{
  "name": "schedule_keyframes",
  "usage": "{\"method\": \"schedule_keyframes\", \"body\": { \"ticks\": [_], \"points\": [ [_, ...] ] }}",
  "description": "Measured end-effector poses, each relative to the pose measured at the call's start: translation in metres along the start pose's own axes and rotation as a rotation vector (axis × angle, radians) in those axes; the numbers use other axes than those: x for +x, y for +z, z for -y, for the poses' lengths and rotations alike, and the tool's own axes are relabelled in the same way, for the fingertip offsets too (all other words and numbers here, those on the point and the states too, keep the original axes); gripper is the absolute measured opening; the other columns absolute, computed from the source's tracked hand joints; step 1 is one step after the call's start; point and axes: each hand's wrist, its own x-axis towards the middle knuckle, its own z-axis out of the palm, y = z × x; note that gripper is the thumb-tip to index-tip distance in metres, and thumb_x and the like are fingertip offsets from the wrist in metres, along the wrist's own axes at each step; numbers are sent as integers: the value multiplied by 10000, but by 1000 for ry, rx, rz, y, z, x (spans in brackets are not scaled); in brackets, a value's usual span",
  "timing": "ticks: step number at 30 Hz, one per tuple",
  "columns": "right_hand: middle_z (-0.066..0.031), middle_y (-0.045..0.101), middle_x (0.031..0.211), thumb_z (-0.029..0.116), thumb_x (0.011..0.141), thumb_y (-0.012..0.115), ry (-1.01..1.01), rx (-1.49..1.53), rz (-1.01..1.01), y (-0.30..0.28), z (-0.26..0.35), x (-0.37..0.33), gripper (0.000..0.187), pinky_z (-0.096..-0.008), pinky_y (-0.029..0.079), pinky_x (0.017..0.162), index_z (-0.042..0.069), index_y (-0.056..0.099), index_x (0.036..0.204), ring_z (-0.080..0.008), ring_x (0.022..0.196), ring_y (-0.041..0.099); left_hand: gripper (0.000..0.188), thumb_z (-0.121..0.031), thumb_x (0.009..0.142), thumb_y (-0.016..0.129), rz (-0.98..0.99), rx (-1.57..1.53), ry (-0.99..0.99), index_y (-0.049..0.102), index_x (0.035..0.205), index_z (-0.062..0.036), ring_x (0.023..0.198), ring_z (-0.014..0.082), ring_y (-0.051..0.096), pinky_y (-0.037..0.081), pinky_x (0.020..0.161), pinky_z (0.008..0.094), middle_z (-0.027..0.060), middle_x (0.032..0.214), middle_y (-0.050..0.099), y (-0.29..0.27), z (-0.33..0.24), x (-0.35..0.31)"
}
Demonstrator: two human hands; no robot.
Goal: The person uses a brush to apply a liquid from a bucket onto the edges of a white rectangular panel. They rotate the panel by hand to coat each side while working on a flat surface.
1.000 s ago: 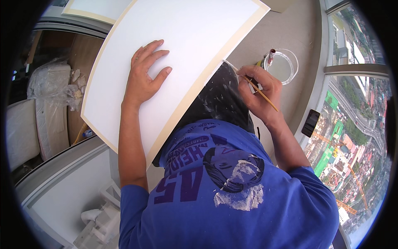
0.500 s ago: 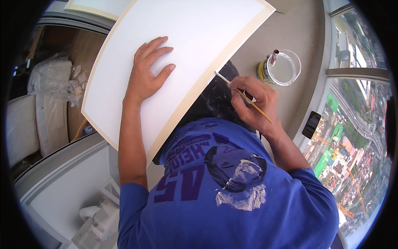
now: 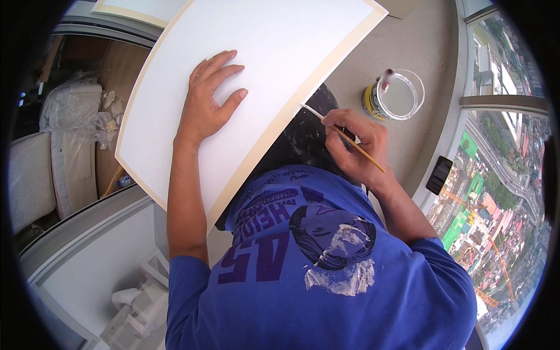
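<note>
Pinching a thin wooden paintbrush (image 3: 368,157) clamped in your right hand (image 3: 367,139), you have its whitened tip at the near edge of the white, beige-bordered panel (image 3: 262,41), which slants over your dark trousers (image 3: 306,131). Your left hand (image 3: 205,108) rests on the panel's face, thumb and fingers apart. Past your right hand, a paint bucket (image 3: 373,103) stands on the grey floor (image 3: 356,61); a dark phone (image 3: 438,175) lies by the window (image 3: 496,151).

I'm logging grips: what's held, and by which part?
The right hand holds a thin paintbrush by its handle, near the bristle end; the left hand rests open on the white panel, gripping nothing.
</note>
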Motion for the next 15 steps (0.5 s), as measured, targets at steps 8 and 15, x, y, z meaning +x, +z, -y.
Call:
{"method": "schedule_keyframes", "body": {
  "ticks": [8,15],
  "points": [
    [-149,752,939,-15,830,720,-63,-82,-65,-5,-3,5,166,-368,602,762,-5,732,995,-304,822,752,404,-210,900,820,26,9,-14,765,1286,-102,1506,330,468,320,1274,485,76,1545,628,-1,1,0],
    [-141,750,936,-20,822,721,-105,-62,20,5,5,-4,169,-369,599,749,8,734,988,-297,814,749,403,-204,899,818,24,12,-1,765,1285,-100,1500,323,477,322,1272,480,78,1539,633,-1,1,1]
  ]
}}
